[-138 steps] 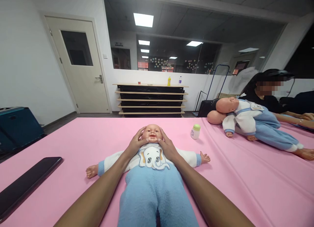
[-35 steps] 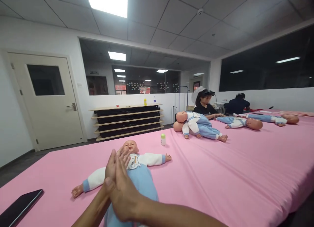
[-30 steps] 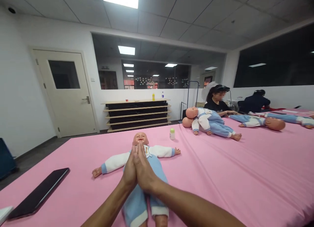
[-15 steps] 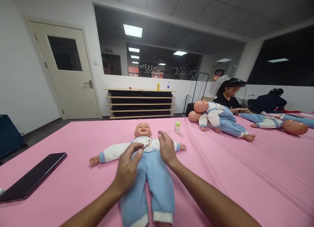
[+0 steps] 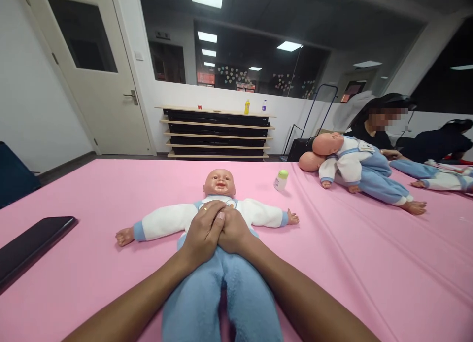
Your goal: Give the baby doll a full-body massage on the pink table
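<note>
A baby doll (image 5: pixel 219 183) in white sleeves and light blue overalls lies on its back, arms spread and head away from me. On its chest, my left hand (image 5: pixel 205 231) lies closed over the fingers of my right hand (image 5: pixel 232 228). The right hand's back and wrist show; its fingers are hidden beneath the left hand. Together the hands cover most of the bib picture on the doll's front. A small white bottle (image 5: pixel 281 180) with a green cap stands beyond the doll's right-side arm in view.
A pink-covered table (image 5: pixel 343 263) spreads under everything. A black phone (image 5: pixel 37 246) lies at left. Stacked dolls (image 5: pixel 354 162) rest at right, near a person (image 5: pixel 369 125) in black; another doll (image 5: pixel 443 174) lies beyond. A low shelf (image 5: pixel 218 132) stands against the far wall.
My hands, apart over the doll half a second ago, have come together on its chest, left over right. The view has tilted down and moved closer.
</note>
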The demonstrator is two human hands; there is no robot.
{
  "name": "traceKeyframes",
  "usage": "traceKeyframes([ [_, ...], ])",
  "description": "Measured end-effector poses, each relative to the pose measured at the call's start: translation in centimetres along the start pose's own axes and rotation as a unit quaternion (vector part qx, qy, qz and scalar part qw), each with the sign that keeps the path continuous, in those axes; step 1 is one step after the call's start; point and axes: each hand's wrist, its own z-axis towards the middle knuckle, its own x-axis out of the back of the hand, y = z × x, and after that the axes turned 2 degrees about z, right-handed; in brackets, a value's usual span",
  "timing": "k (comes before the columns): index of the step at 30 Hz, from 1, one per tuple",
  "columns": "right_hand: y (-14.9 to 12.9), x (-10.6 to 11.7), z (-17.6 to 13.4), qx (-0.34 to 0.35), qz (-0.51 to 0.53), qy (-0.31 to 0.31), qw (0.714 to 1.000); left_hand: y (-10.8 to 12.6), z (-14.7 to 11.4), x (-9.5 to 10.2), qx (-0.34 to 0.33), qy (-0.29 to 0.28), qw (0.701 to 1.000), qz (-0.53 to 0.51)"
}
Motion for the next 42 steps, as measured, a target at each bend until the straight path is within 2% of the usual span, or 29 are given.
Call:
traceKeyframes([
  [3, 0.0, 0.1, 0.3, -0.005, -0.028, 0.027, 0.999, -0.1, -0.2, -0.1, -0.006, 0.032, 0.999, 0.024],
  [6, 0.2, -0.1, 0.3, -0.027, -0.066, 0.062, 0.996, -0.1, -0.3, 0.0, -0.049, 0.028, 0.994, 0.089],
  [9, 0.5, -0.5, -0.1, -0.072, -0.093, 0.105, 0.988, -0.3, -0.5, 0.1, -0.076, 0.033, 0.988, 0.129],
  [13, 0.9, -0.7, -0.7, -0.135, -0.093, 0.169, 0.972, -0.3, -0.8, 0.3, -0.067, 0.016, 0.987, 0.143],
  [16, 1.0, -0.5, -1.0, -0.153, -0.053, 0.243, 0.956, 0.2, -0.7, 0.7, -0.091, -0.044, 0.988, 0.117],
  [19, 0.8, -0.2, -1.4, -0.135, -0.012, 0.312, 0.94, 0.9, -0.3, 1.3, -0.153, -0.168, 0.969, 0.094],
  [21, 0.5, -0.1, -1.7, -0.094, 0.022, 0.318, 0.943, 1.1, 0.1, 1.5, -0.178, -0.232, 0.951, 0.105],
  [23, 0.1, 0.1, -1.9, -0.048, 0.052, 0.299, 0.952, 1.0, 0.5, 1.4, -0.168, -0.25, 0.945, 0.129],
  [27, -0.5, 0.3, -2.0, 0.008, 0.078, 0.256, 0.964, -0.3, 1.1, 0.6, -0.103, -0.216, 0.958, 0.159],
  [32, -0.7, 0.4, -1.8, 0.032, 0.084, 0.24, 0.966, -2.3, 0.8, 0.0, -0.037, -0.151, 0.972, 0.179],
  [38, -0.1, 0.3, -1.8, -0.001, 0.049, 0.235, 0.971, -4.1, -0.1, 0.2, 0.029, -0.01, 0.989, 0.147],
  [42, 0.1, 0.1, -1.8, -0.024, -0.023, 0.246, 0.969, -3.6, -0.6, 0.4, 0.046, 0.097, 0.982, 0.154],
])
